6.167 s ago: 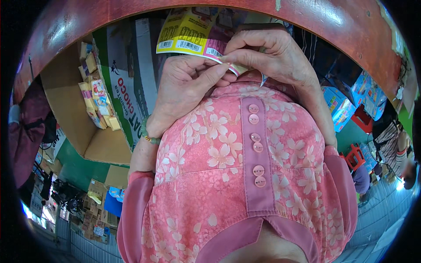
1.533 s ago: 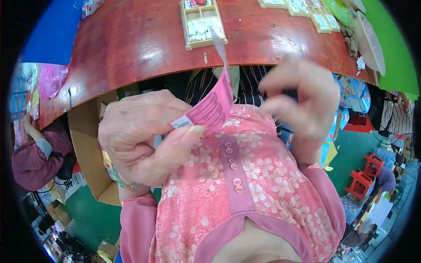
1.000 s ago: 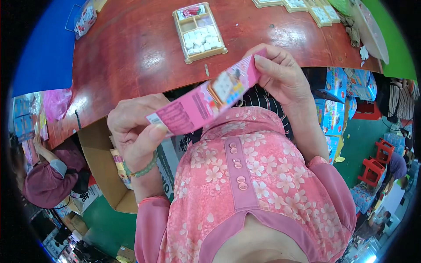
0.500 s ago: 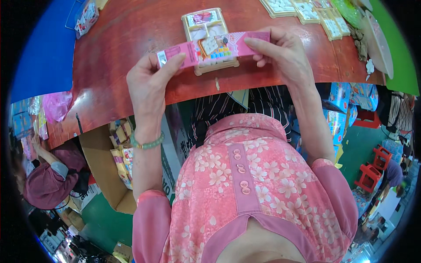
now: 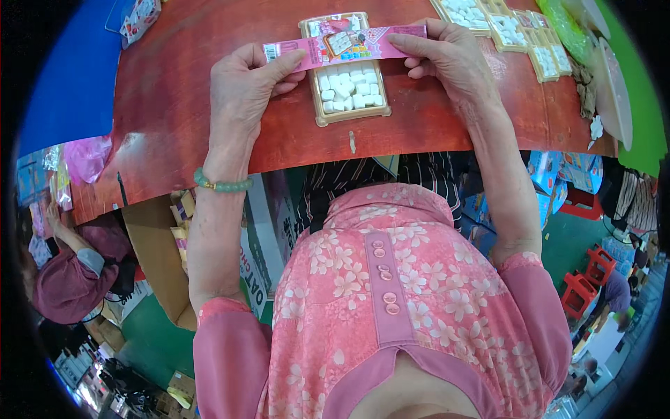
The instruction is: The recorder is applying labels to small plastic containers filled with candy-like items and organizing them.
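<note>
A pink printed cardboard sleeve (image 5: 349, 47) is stretched sideways between my hands, above a tan plastic tray (image 5: 322, 120). My left hand (image 5: 244, 84) pinches its left end between thumb and fingers. At the other end my right hand (image 5: 440, 59) grips it the same way. White mallow-like pieces (image 5: 352, 87) fill the tray's near compartment. Behind the strip, the tray's far part shows a pink printed packet (image 5: 328, 26); its middle is hidden by the sleeve.
More tan trays of white pieces (image 5: 513, 33) stand at the far right, beside a green plastic bag (image 5: 562, 28) and a pale lid-like disc (image 5: 614, 94). An open carton (image 5: 157, 258) sits below the table's left edge. A person in maroon (image 5: 77, 279) works at the left.
Both hands have shifted the sleeve slightly up and away, toward the tray's far part. The near compartment with white pieces is now uncovered.
</note>
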Motion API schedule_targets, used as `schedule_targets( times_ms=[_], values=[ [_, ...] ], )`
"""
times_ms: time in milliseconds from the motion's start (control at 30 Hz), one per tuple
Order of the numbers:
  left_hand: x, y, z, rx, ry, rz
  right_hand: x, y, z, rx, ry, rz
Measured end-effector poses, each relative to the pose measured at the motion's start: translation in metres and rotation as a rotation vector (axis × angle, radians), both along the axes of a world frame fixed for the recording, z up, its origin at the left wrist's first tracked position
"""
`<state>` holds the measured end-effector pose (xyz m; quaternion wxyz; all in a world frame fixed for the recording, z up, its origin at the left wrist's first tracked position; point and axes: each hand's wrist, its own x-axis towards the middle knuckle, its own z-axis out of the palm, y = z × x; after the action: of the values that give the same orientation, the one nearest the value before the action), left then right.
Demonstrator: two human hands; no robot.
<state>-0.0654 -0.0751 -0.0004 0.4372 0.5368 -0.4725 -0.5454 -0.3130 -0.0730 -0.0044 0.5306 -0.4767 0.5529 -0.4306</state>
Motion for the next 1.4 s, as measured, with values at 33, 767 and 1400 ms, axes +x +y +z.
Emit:
schedule_targets(
  times_ms=[33, 767, 1400],
  values=[
    [-0.001, 0.0, -0.001, -0.002, -0.021, -0.005, -0.001, -0.001, -0.001, 0.003, 0.016, 0.004],
    [0.0, 0.003, -0.005, -0.046, -0.087, 0.002, 0.003, 0.001, -0.002, -0.016, 0.131, 0.025],
    [-0.011, 0.005, -0.008, -0.441, -0.73, 0.003, 0.012, 0.006, -0.007, -0.085, 0.424, 0.032]
  ],
)
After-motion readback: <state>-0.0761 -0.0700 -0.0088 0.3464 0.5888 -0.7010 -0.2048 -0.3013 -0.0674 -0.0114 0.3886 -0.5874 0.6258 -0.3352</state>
